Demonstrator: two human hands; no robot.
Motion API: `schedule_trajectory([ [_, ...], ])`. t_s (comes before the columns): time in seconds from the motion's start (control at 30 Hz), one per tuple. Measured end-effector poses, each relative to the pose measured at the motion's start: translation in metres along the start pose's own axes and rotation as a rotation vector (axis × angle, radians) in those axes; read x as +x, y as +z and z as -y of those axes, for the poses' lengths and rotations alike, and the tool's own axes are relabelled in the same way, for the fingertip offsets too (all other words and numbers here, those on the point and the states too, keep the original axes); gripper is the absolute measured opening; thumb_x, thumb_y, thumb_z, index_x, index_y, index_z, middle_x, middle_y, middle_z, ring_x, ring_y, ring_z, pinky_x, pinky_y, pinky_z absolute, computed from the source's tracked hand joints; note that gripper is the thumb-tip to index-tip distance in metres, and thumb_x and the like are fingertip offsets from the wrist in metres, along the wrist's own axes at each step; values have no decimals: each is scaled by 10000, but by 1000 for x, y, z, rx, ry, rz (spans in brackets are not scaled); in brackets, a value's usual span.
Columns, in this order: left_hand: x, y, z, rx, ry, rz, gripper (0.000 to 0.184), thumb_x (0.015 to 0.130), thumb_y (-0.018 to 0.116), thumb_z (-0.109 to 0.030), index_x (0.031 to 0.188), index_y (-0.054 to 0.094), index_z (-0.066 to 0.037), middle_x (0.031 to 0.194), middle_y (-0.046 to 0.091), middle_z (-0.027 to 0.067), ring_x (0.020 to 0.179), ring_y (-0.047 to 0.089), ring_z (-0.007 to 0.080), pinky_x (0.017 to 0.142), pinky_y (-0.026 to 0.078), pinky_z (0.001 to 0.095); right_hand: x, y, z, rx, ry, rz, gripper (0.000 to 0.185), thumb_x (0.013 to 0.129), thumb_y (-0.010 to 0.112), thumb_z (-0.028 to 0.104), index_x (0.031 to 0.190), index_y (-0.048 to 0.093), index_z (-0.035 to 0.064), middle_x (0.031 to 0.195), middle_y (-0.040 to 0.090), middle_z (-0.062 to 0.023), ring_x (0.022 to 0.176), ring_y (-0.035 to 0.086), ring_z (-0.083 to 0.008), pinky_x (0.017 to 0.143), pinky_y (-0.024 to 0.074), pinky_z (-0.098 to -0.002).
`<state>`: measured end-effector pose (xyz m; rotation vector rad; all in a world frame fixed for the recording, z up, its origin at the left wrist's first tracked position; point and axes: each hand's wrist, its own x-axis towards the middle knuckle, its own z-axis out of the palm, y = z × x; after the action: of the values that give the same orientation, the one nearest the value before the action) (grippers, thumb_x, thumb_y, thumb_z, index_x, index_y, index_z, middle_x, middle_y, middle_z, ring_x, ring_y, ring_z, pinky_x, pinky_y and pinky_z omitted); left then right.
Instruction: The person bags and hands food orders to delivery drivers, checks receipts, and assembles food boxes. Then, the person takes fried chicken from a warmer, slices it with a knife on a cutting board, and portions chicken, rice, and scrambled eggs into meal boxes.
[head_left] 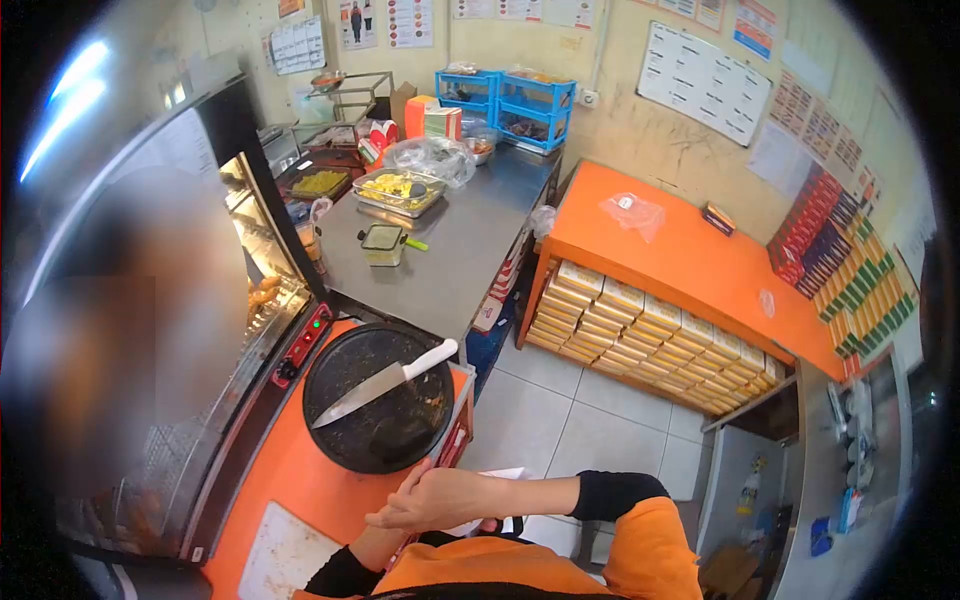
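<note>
In front of my orange shirt my two hands are close together. My right hand (437, 499) reaches in from the right, its fingers together and curled over my left wrist area; what they hold, if anything, is hidden. Of my left hand (380, 541) only the wrist part shows, and its fingers are hidden behind the right one. A white, paper-like thing (507, 473) shows partly behind my right wrist; I cannot tell which hand touches it. Just beyond my hands lies a round black tray (400, 440) with crumbs. Across it rests a knife (375, 391) with a white handle.
A lit glass display case (270, 290) stands left, with a blurred person behind it. Near it lies a white cutting board (285, 560). Ahead, a steel table (430, 290) bears a yellow food container (398, 190). At right, an orange counter (660, 255) stands over stacked boxes (640, 340).
</note>
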<state>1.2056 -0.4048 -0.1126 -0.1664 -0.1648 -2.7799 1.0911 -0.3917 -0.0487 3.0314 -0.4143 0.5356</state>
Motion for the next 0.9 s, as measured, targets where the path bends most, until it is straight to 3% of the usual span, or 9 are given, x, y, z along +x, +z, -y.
schedule_trajectory([
  [0.07, 34, -7, -4, -145, 17, 71, 616, 844, 446, -484, 1223, 412, 0, 1128, 498, 156, 1024, 482, 271, 847, 403, 356, -14, 3, -32, 70, -2, 72, 479, 719, 557, 119, 1180, 431, 150, 877, 539, -74, 536, 569, -152, 408, 412, -242],
  [0.2, 84, -28, -32, -286, 41, 177, 661, 820, 487, -505, 1231, 390, 3, 1086, 504, 154, 979, 494, 267, 805, 427, 331, -41, 25, -122, 89, -106, -570, 397, 656, 619, 229, 1044, 546, 186, 984, 570, -20, 751, 570, -157, 674, 441, -258],
  [0.23, 94, -36, -41, -285, 37, 178, 672, 813, 498, -510, 1233, 385, 4, 1076, 506, 154, 967, 497, 266, 794, 434, 324, -46, 28, -146, 567, 206, -621, 293, 619, 650, 154, 909, 604, 149, 934, 540, -18, 696, 544, -182, 641, 436, -301],
  [0.27, 99, -38, -45, -159, 182, -20, 790, 689, 645, -483, 1235, 327, -8, 934, 462, 100, 809, 465, 208, 652, 419, 258, -59, 28, -201, 336, 79, -669, 311, 607, 683, 148, 906, 605, 116, 962, 549, -46, 794, 543, -241, 733, 429, -368],
  [0.3, 106, -50, -55, -79, 238, -288, 761, 635, 688, -367, 1208, 337, -10, 931, 441, 84, 772, 439, 180, 637, 399, 259, -79, 43, -260, 242, 306, -743, 315, 646, 665, 153, 940, 584, 72, 899, 583, -90, 865, 547, -278, 769, 429, -374],
  [0.33, 127, -61, -73, -39, 257, -153, 726, 646, 651, -272, 1232, 317, -4, 991, 463, 109, 799, 453, 184, 681, 413, 272, -93, 20, -311, 208, 697, -781, 352, 694, 648, 170, 1006, 553, 38, 1046, 537, -136, 990, 488, -312, 884, 367, -390],
  [0.4, 162, -103, -101, -74, 340, -64, 736, 649, 615, -208, 1266, 282, 16, 1024, 474, 126, 816, 465, 189, 721, 412, 273, -129, -6, -442, -190, 989, -642, 596, 693, 667, 233, 1177, 425, -17, 1173, 453, -196, 1094, 422, -347, 949, 325, -430],
  [0.53, 213, -100, -146, 153, 674, -211, 687, 682, 594, -134, 1288, 290, -32, 1014, 473, 87, 836, 456, 160, 738, 403, 276, -269, 23, -619, 21, 1480, 216, 678, 789, 573, 293, 1314, 271, -10, 1355, 311, -207, 1239, 310, -328, 1031, 220, -409],
  [0.9, 279, -71, -149, 734, 1279, -1039, 655, 712, 605, -18, 1300, 320, -72, 996, 466, 57, 871, 453, 165, 743, 408, 297, -231, 0, -561, 1454, 1202, -436, 328, 902, 454, 288, 1117, 543, 57, 1242, 486, -164, 1029, 531, -257, 837, 426, -344],
])
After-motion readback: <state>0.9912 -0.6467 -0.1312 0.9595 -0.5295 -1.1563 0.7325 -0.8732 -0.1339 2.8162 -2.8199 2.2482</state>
